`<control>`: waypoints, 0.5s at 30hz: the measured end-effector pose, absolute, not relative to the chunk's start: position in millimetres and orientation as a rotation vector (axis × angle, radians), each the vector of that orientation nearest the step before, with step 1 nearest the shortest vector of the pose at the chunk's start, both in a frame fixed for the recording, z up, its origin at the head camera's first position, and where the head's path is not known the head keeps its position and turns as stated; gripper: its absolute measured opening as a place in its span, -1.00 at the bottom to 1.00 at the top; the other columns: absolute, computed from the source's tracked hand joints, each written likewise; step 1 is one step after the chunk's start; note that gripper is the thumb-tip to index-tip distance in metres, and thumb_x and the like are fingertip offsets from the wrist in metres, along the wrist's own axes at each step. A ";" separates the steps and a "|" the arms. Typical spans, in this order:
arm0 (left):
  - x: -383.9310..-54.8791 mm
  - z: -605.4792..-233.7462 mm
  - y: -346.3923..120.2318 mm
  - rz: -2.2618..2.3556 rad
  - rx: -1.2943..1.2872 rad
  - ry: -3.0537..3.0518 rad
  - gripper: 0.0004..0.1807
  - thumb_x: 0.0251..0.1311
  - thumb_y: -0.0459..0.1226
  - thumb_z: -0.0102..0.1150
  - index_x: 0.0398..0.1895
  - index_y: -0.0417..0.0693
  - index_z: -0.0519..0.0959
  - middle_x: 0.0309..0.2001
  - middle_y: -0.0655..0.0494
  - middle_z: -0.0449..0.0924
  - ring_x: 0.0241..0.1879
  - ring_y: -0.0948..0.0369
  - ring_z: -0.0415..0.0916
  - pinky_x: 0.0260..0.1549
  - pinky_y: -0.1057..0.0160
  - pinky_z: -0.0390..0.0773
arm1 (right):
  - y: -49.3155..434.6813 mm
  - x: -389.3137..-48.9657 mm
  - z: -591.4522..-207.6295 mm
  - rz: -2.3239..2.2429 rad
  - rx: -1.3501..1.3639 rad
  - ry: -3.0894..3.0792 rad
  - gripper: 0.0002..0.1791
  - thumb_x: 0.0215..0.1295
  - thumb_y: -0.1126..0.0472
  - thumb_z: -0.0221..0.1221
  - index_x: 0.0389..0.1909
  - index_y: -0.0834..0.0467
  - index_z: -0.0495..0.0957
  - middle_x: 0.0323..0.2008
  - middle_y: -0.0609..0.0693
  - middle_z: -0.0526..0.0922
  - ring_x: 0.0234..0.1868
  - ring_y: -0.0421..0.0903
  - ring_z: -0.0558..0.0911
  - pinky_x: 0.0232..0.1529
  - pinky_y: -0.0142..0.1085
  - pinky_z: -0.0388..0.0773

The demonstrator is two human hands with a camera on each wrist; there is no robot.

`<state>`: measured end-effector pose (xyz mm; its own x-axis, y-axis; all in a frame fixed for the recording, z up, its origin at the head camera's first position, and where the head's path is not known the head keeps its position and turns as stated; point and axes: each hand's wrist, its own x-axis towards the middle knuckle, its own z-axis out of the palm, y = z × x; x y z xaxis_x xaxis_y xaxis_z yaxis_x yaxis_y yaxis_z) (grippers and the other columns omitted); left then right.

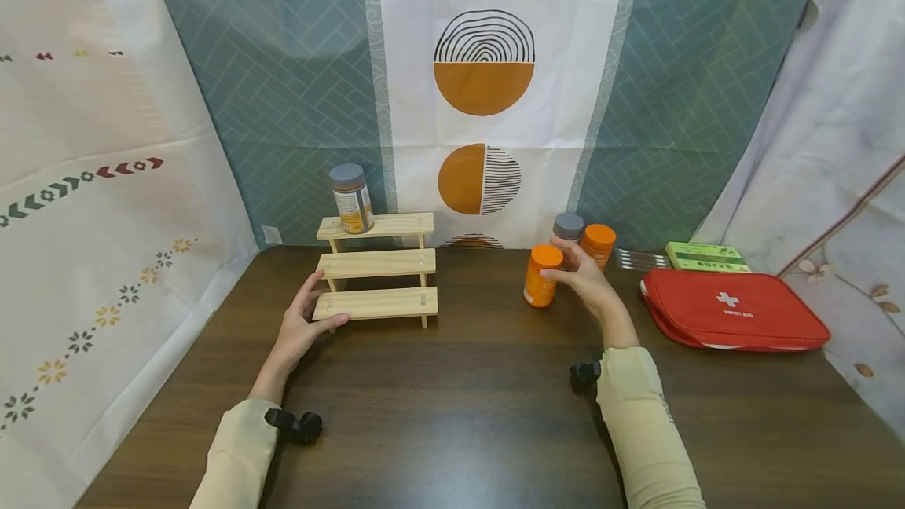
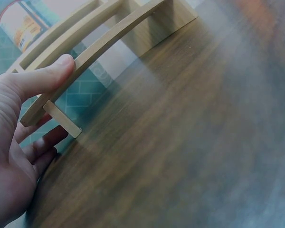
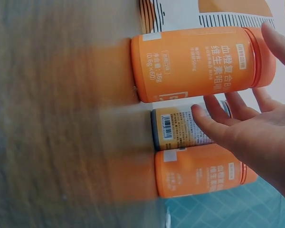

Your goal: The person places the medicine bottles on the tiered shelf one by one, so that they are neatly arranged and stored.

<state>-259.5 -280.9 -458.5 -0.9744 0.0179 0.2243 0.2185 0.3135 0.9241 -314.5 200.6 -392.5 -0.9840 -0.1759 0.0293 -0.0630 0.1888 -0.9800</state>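
A three-tier wooden step rack [image 1: 378,263] stands at the back left, a grey-capped bottle [image 1: 351,203] on its top step. My left hand [image 1: 300,328] holds the rack's left end; in the left wrist view the thumb [image 2: 61,69] rests on the lowest board's edge, other fingers behind it. To the right, my right hand [image 1: 583,277] holds an orange bottle [image 3: 194,64] upright, thumb by its cap, some fingertips hidden behind it. The index fingertip stays apart from the bottle. Behind stand a second grey-capped bottle [image 3: 180,127] and another orange bottle [image 3: 199,171].
Right of the bottles lie a pack of thin white sticks [image 1: 641,260], a green box [image 1: 707,257] and a red first aid pouch [image 1: 735,311]. All stand on a dark wooden table [image 1: 438,407]. Patterned cloth [image 1: 304,61] hangs behind it.
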 end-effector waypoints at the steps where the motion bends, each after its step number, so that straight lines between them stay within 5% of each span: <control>1: -259.7 -458.7 -280.9 -1.734 -0.219 -2.399 0.06 0.13 -0.38 0.36 0.58 0.18 -0.10 0.28 -0.26 0.34 -0.06 0.58 0.39 -0.16 0.57 0.44 | 200.8 -314.8 -393.5 -1.934 -0.240 2.346 -0.15 0.28 0.34 0.21 0.52 0.21 0.01 0.50 0.25 0.08 0.40 0.27 0.20 0.47 0.12 0.06; 15: -259.6 -459.1 -281.3 -1.748 -0.239 -2.385 0.06 0.13 -0.39 0.35 0.58 0.16 -0.11 0.28 -0.28 0.33 -0.07 0.55 0.41 -0.24 0.50 0.50 | 200.7 -315.6 -397.3 -1.962 -0.178 2.340 -0.22 0.30 0.35 0.18 0.49 0.20 0.08 0.51 0.22 0.10 0.41 0.26 0.18 0.49 0.12 0.03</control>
<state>-259.6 -281.3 -459.1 -0.9720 0.0260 0.2336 0.2306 0.2979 0.9263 -315.6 200.7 -397.3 -0.9899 -0.1417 0.0114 -0.0360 0.1720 -0.9844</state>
